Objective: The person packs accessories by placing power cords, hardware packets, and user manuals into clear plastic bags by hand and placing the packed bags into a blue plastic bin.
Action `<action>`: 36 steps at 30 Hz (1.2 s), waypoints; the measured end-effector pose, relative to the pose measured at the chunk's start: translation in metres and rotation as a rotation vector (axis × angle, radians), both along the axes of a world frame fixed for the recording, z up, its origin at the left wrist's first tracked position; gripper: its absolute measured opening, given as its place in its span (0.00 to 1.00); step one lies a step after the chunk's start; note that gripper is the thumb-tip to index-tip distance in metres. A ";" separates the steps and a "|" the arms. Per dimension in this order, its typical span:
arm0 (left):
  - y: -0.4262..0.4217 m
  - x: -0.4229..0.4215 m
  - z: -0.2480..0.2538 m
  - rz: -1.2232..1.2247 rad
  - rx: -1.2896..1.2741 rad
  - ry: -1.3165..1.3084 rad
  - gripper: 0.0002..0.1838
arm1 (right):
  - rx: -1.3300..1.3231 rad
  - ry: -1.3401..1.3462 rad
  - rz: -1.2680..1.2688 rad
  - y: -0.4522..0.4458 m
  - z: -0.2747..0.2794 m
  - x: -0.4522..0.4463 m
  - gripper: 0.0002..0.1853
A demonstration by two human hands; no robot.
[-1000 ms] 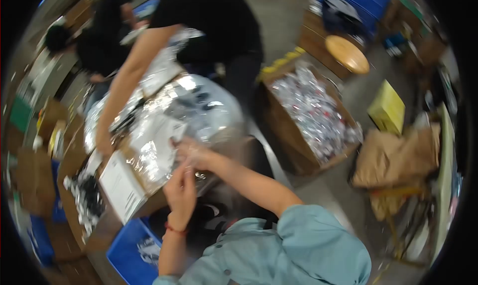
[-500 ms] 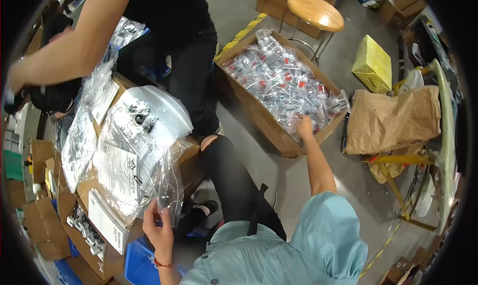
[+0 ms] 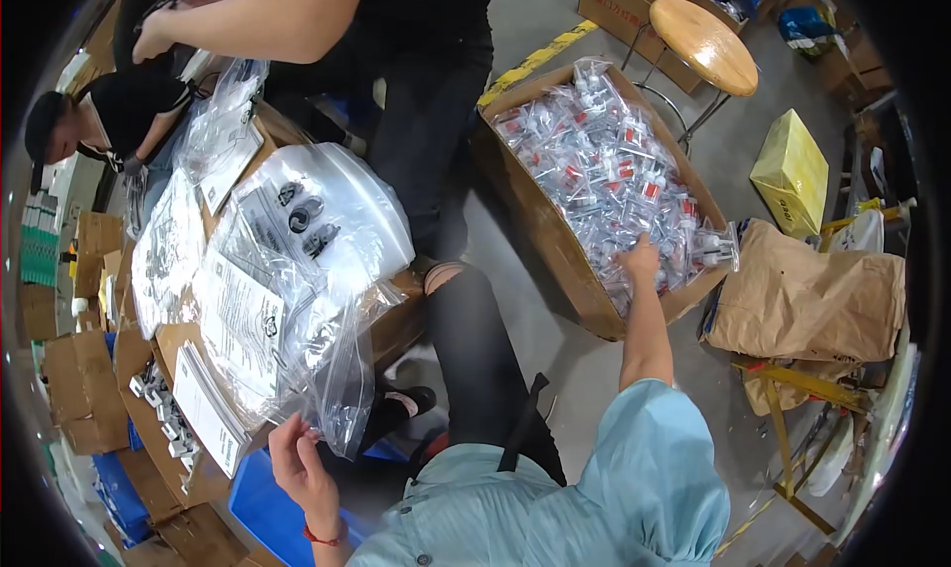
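Observation:
My left hand (image 3: 305, 468) is at the lower edge of the packing pile, its fingers pinched on the corner of a clear plastic bag (image 3: 342, 399). Printed sheets (image 3: 243, 319) show through clear bags beside it. A stack of white printed cards (image 3: 206, 409) lies to its left. My right hand (image 3: 639, 260) reaches into a long cardboard box (image 3: 540, 235) full of small clear packets (image 3: 594, 151) with red and white parts. Thumb and forefinger look apart among the packets, and the other fingers are partly hidden.
A co-worker in black (image 3: 426, 82) stands across the pile, one forearm (image 3: 267, 17) stretched left. Another person (image 3: 124, 121) bends at the far left. A round wooden stool (image 3: 703, 47), yellow package (image 3: 791, 176) and brown paper sack (image 3: 807, 295) are right. A blue bin (image 3: 272, 513) is below.
My right hand has gone from beside my left hand to the packet box and stays among the packets. The co-worker's arm has swung away from the pile. The view has shifted.

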State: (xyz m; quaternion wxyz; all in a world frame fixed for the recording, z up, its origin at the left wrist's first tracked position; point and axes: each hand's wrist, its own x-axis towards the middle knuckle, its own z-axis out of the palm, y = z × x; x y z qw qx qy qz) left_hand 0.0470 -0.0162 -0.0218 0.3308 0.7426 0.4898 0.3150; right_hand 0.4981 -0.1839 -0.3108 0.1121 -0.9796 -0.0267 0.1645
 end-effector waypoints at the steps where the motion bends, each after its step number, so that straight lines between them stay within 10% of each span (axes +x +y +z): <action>1: 0.000 0.002 0.000 0.003 -0.008 -0.022 0.11 | 0.001 -0.007 0.003 -0.003 -0.003 0.002 0.36; 8: -0.004 0.002 0.016 -0.071 0.093 -0.119 0.10 | 0.282 -0.107 0.166 -0.017 -0.010 -0.020 0.21; 13: -0.011 0.008 0.026 -0.195 0.019 -0.247 0.10 | 0.430 -0.288 0.091 -0.010 0.091 -0.030 0.13; 15: -0.014 0.013 0.030 -0.252 -0.012 -0.280 0.10 | 1.230 -0.161 0.139 -0.009 0.124 -0.032 0.06; 22: -0.021 0.022 0.026 -0.469 -1.022 -0.653 0.18 | 1.776 0.520 0.352 0.064 0.285 -0.160 0.03; 24: -0.017 0.016 0.036 -0.472 -1.594 -0.896 0.23 | 1.719 0.665 0.839 0.087 0.301 -0.194 0.06; 28: -0.001 -0.017 0.018 -0.966 -1.880 -1.129 0.25 | 1.672 0.806 1.591 0.133 0.321 -0.247 0.13; 36: -0.004 -0.037 0.039 -0.378 -0.730 -1.038 0.27 | 1.489 1.058 0.833 0.136 0.306 -0.307 0.24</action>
